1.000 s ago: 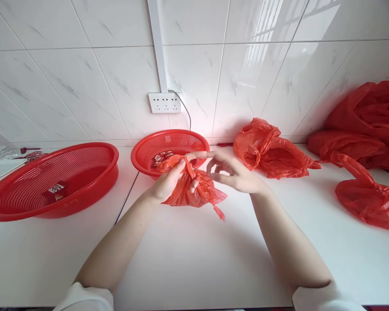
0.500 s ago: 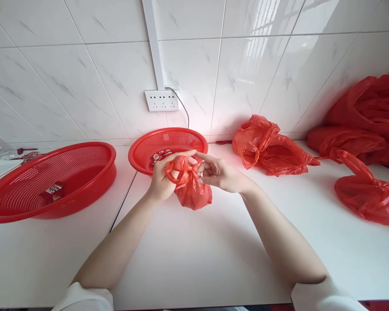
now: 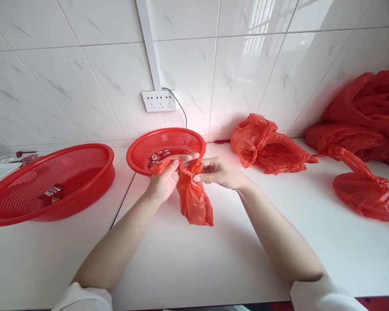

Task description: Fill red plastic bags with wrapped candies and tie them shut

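A small red plastic bag [image 3: 193,198] hangs above the white counter [image 3: 214,259] between both my hands. My left hand [image 3: 164,183] pinches one of the bag's top ends, and my right hand [image 3: 218,172] pinches the other end. The two ends cross in a knot between my fingers. The bag's filled lower part dangles below the knot. Directly behind my hands stands a small red mesh basket [image 3: 142,152] with a few small red packets inside.
A larger red mesh basket [image 3: 84,181] with one small packet [image 3: 52,192] sits at the left. Loose and tied red plastic bags lie at the back right [image 3: 269,147] and far right [image 3: 366,190]. A wall socket [image 3: 158,100] with a cable is on the tiled wall.
My hands have pulled the bag's two ends apart, drawing the knot tight. The bag's body now hangs longer and lower than before.
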`<action>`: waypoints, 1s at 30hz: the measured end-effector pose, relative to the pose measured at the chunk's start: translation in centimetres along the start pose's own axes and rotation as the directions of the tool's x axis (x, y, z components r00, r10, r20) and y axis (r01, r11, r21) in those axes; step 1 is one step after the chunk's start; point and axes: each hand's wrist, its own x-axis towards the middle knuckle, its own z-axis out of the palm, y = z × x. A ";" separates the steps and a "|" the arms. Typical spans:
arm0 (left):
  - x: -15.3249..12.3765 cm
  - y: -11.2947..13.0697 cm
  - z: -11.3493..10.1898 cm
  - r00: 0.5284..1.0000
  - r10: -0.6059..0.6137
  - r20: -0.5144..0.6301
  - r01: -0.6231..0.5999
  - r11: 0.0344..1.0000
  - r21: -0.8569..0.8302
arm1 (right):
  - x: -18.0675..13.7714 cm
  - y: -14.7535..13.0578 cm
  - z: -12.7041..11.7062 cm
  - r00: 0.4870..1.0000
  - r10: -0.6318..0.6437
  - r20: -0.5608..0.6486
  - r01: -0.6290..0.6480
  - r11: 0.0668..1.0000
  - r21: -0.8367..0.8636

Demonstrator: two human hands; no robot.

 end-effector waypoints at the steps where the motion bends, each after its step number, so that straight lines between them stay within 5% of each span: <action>1: 0.0 0.0 -0.1 1.000 -0.010 -0.021 0.009 0.999 -0.044 | -0.1 0.1 -0.1 0.998 0.036 0.048 -0.034 0.999 -0.031; 5: 0.1 0.7 -0.4 0.999 0.018 -0.030 -0.019 0.998 -0.062 | -0.4 0.1 -0.5 0.996 0.080 0.043 -0.067 0.969 -0.237; 9: 0.2 1.4 -0.3 0.998 -0.018 0.055 0.014 0.998 0.067 | -0.4 -0.4 -0.8 0.996 -0.070 -0.063 0.056 0.979 -0.198; 14: 0.3 0.8 0.0 0.990 -0.097 0.101 0.083 0.987 0.137 | 0.0 0.2 -0.9 0.971 -0.107 -0.214 0.065 0.979 -0.194; 19: 0.7 0.8 -1.2 1.000 -0.007 0.030 -0.005 0.916 0.401 | -0.4 -0.3 -1.3 0.978 -0.012 -0.208 0.040 0.991 0.131; 24: 1.0 2.5 -2.3 0.992 0.022 0.125 -0.094 0.783 0.615 | -1.3 -1.7 -1.7 0.983 0.162 -0.080 -0.124 0.927 0.354; 27: 0.8 4.0 -2.8 0.992 0.022 0.125 -0.095 0.780 0.618 | -2.1 -2.5 -2.4 0.984 0.148 -0.103 -0.131 0.979 0.159; 30: 0.6 5.7 -3.6 0.992 -0.005 0.126 -0.078 0.761 0.644 | -3.7 -3.9 -3.5 0.989 0.125 -0.074 -0.140 0.954 -0.265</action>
